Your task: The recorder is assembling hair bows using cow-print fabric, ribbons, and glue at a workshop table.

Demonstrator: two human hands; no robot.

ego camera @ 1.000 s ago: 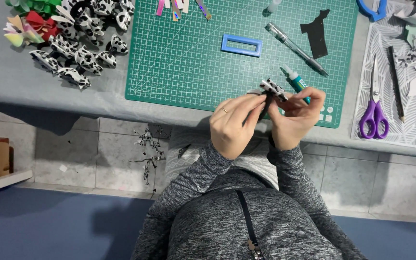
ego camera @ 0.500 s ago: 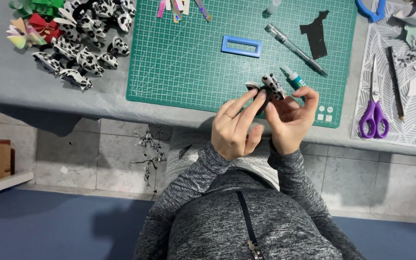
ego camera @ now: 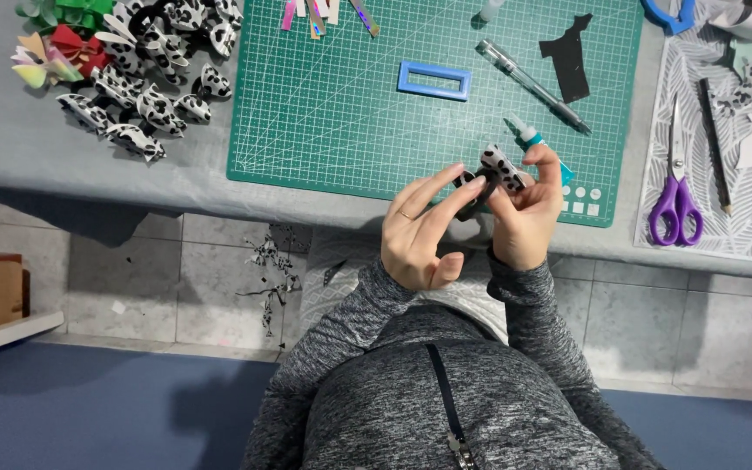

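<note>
Both my hands meet over the near edge of the green cutting mat (ego camera: 341,104). My right hand (ego camera: 528,218) pinches a small black-and-white spotted bow piece (ego camera: 500,171). My left hand (ego camera: 424,231) presses its fingertips against the same piece from the left, fingers stretched out, a ring on one finger. A small glue bottle with a teal body (ego camera: 533,142) lies on the mat just behind my right hand, partly hidden by it.
Several finished spotted bows (ego camera: 145,83) and coloured bows (ego camera: 54,48) lie at the table's left. On the mat are a blue rectangular frame (ego camera: 433,80), a pen (ego camera: 533,85) and a black cut-out (ego camera: 569,57). Purple scissors (ego camera: 675,187) lie right. Scraps (ego camera: 273,278) litter the floor.
My hands have lifted the spotted piece slightly up and to the right; my left fingers have straightened out over it.
</note>
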